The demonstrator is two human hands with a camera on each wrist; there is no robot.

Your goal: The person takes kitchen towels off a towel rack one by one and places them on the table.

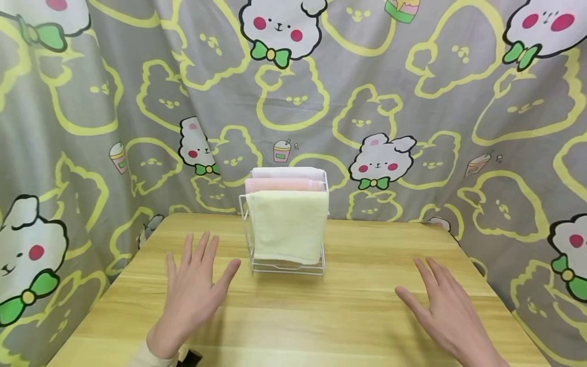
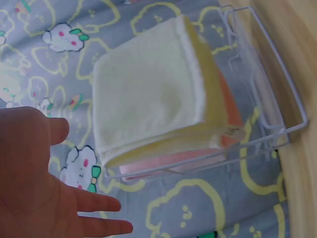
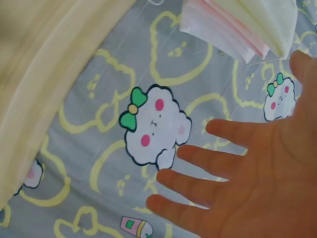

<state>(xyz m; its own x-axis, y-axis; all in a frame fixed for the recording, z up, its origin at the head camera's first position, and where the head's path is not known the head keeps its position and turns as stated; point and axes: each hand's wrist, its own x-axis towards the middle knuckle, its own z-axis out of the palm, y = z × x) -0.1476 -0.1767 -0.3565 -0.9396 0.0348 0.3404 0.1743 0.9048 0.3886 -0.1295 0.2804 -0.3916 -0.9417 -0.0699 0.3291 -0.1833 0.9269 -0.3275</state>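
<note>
A white wire rack (image 1: 288, 271) stands on the table with three folded towels draped over its bars. The pale yellow towel (image 1: 290, 224) hangs at the front, the pink towel (image 1: 283, 185) behind it, and the white towel (image 1: 288, 172) at the back. To the left of the rack is my left hand (image 1: 194, 290), fingers spread and straight, holding nothing. My right hand (image 1: 447, 311) is farther off on the right, its fingers extended and its palm bare in the right wrist view. Both hands are apart from the rack and towels.
The light wood table (image 1: 367, 295) runs back to a grey curtain (image 1: 312, 137) printed with yellow outlines and white rabbits, which also hangs along both sides. A small black object (image 1: 190, 358) shows by the left wrist at the bottom edge.
</note>
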